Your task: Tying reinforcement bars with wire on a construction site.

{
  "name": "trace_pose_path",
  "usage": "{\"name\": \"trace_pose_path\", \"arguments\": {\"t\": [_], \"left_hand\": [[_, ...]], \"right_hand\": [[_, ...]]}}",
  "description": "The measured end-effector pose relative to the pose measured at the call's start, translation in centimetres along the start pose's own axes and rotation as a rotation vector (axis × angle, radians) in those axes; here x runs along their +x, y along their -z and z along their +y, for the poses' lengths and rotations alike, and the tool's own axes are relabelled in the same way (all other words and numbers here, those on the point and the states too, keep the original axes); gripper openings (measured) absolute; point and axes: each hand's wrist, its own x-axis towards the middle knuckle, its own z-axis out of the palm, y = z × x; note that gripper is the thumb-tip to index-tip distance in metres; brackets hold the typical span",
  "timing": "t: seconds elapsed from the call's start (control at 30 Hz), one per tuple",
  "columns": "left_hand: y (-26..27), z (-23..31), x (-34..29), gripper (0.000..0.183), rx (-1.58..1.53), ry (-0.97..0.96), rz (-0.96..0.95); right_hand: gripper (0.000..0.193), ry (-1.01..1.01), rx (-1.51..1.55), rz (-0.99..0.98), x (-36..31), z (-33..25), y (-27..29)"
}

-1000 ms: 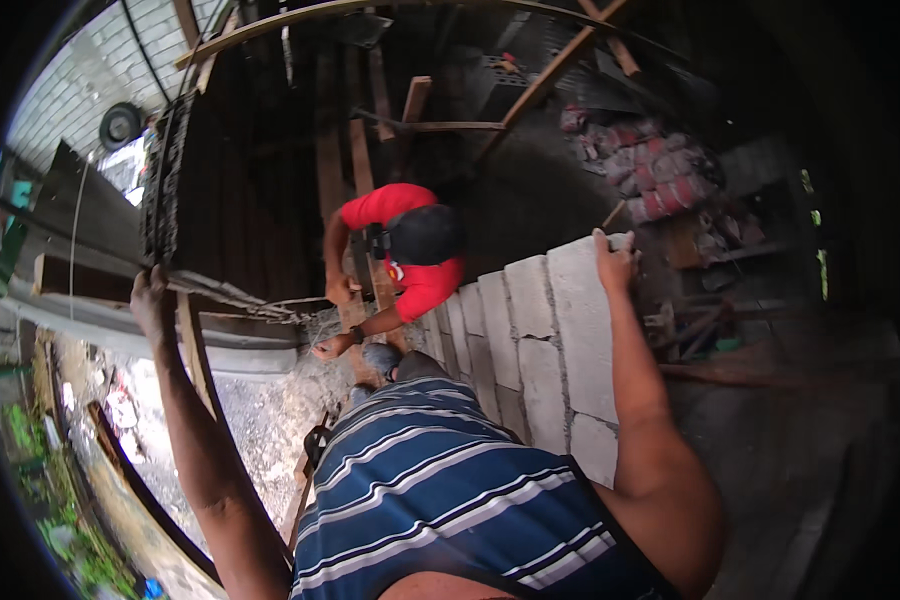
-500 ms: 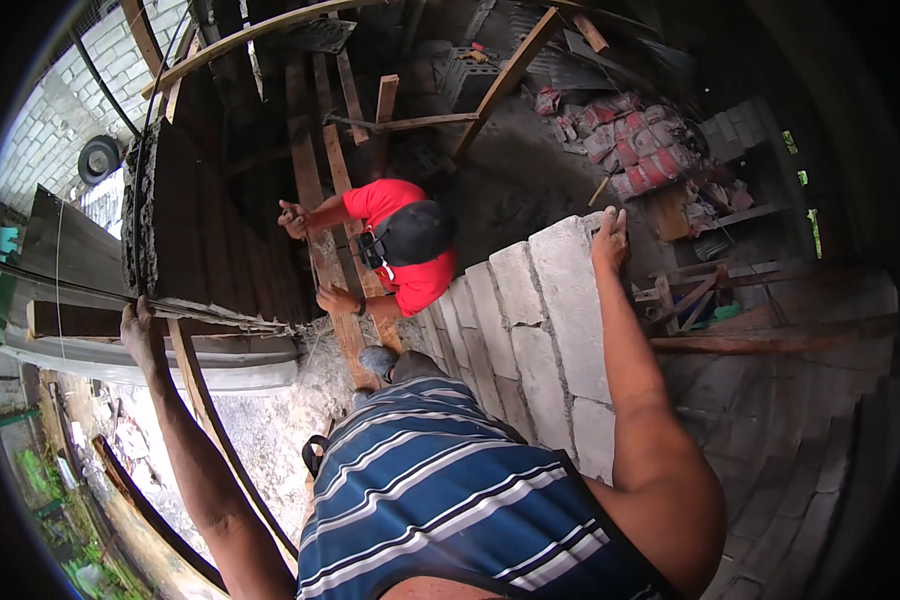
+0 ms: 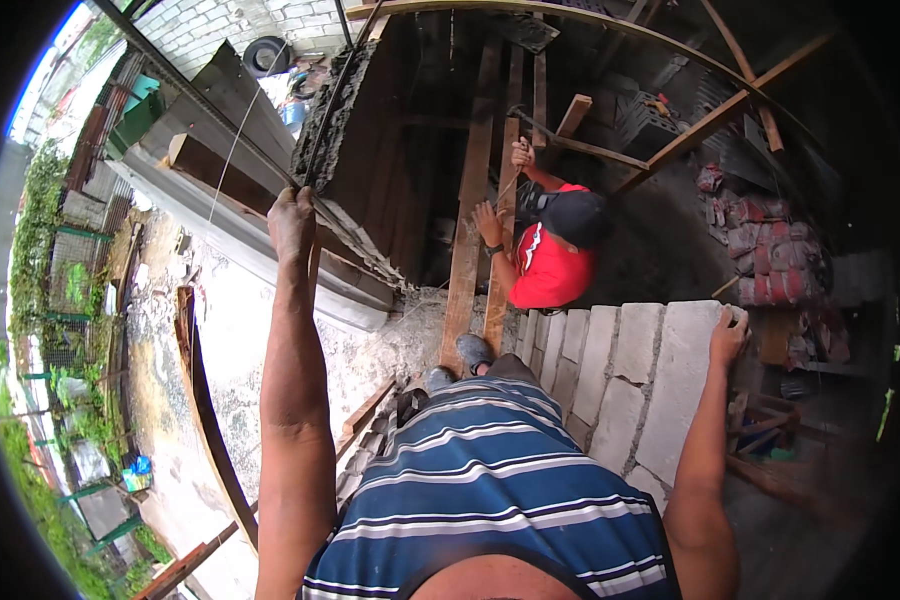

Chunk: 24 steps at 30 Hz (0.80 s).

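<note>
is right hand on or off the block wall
On: the right hand meets the grey block wall at its top right corner, no gap showing.

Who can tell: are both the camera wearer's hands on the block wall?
No: the right hand touches the block wall, but the left hand is well apart from it, farther left.

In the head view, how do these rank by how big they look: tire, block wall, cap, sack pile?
Largest to smallest, as they look:
1. Block wall
2. Sack pile
3. Cap
4. Tire
The tire appears farther off, so this isn't real size.
</note>
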Motion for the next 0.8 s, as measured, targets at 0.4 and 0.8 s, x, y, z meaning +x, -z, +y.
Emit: {"name": "trace_pose_path", "arguments": {"t": [0.4,0.8], "left_hand": [[0.7,-0.1,0.5,0.036,0.019,0.004,0.013],[0.8,0.5,-0.2,0.037,0.035,0.084,0.059]], "right_hand": [[0.063,0.018,-0.04,-0.013,0.3,0.2,-1.5],[0.059,-0.008,-0.008,-0.057,0.6,0.1,-1.3]]}}
